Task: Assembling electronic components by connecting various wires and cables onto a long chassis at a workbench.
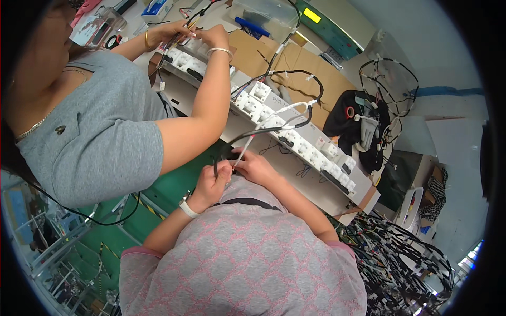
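Note:
Close to my waist, both hands hold parts of a wire harness (262,130) wrapped in black and white. My left hand (210,185) is closed with the thumb on top, gripping a black branch that rises from the fist. Beside it, almost touching, my right hand (256,167) bends its fingers round the lower end of a thin white branch (244,148). The wire ends between the two hands are too small to make out. The harness loops up over a long board of white connector blocks (291,138) at the table's near edge.
At left, a co-worker's hands (212,37) handle wires over the same board. Behind lie cardboard (303,71), a clear plastic bin (262,16) and a green device (329,26). A black bag (348,118) with tape rolls sits right. Many harnesses (395,258) hang at lower right.

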`<action>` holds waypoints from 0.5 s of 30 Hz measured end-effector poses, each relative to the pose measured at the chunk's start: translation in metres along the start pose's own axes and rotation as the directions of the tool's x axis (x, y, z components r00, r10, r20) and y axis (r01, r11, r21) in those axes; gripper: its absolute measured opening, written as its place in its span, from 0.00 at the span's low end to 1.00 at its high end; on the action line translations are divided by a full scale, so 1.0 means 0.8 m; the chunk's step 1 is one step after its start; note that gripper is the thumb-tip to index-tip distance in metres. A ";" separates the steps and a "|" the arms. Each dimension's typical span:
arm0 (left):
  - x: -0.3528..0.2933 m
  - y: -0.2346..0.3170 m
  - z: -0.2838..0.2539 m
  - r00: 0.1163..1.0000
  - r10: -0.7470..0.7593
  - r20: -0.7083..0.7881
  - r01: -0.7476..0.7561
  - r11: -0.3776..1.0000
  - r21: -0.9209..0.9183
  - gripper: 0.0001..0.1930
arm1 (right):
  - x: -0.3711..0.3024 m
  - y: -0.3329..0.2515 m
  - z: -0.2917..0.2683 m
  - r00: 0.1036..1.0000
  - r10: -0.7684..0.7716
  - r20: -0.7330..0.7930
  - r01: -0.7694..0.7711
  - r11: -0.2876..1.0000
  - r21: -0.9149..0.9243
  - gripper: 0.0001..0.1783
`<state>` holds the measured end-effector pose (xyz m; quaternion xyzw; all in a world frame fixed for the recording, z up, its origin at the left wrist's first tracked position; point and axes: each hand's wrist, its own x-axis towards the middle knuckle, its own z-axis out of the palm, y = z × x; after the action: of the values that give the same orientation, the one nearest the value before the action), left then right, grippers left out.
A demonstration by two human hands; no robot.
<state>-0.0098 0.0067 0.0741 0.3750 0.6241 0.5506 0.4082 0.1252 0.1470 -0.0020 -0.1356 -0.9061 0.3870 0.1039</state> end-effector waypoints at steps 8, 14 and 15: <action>0.010 0.054 0.015 0.966 0.193 0.170 -0.208 0.976 0.072 0.08 | 0.034 0.013 -0.055 0.862 -0.399 -0.315 0.281 0.890 -0.359 0.13; 0.010 -0.021 0.005 0.974 -0.107 -0.199 0.056 0.967 -0.248 0.05 | 0.058 0.020 -0.069 0.801 -0.214 -0.560 -0.023 0.923 -0.385 0.14; 0.015 -0.038 -0.003 0.966 -0.096 -0.241 0.059 0.986 -0.158 0.02 | 0.057 0.022 -0.064 0.781 -0.190 -0.595 -0.064 0.923 -0.379 0.13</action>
<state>-0.0170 0.0134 0.0431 0.2469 0.6414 0.6219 0.3752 0.1001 0.2077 0.0239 -0.2417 -0.8820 0.1346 0.3815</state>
